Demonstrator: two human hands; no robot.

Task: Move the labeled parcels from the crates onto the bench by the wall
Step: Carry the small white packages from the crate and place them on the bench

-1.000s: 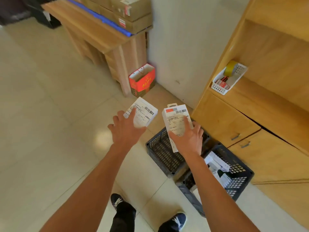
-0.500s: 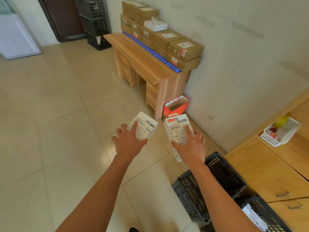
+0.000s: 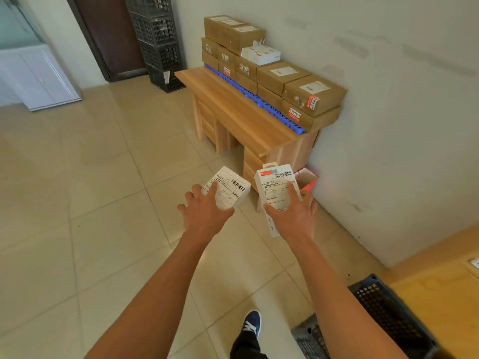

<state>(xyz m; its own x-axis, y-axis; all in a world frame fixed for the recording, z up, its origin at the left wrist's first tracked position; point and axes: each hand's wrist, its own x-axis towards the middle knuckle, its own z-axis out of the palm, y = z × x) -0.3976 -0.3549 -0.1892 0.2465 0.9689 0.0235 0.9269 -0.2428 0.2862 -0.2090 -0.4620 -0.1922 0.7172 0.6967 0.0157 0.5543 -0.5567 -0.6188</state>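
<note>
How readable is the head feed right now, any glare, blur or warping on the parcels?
Head view: even daylight, one soft glare patch on the floor tiles; wide-angle bending at the edges; both white parcels, left and right, show sharp barcodes, small print too fine to read; brown boxes on the bench slightly soft.

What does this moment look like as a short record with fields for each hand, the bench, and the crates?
left hand: left hand grips a white labeled parcel
right hand: right hand grips a taller white labeled box
bench: wooden bench by the wall, brown cartons stacked along its back on a blue strip, front bare
crates: dark plastic crate at lower right, contents not visible
stage: both parcels held above the floor, short of the bench
</note>
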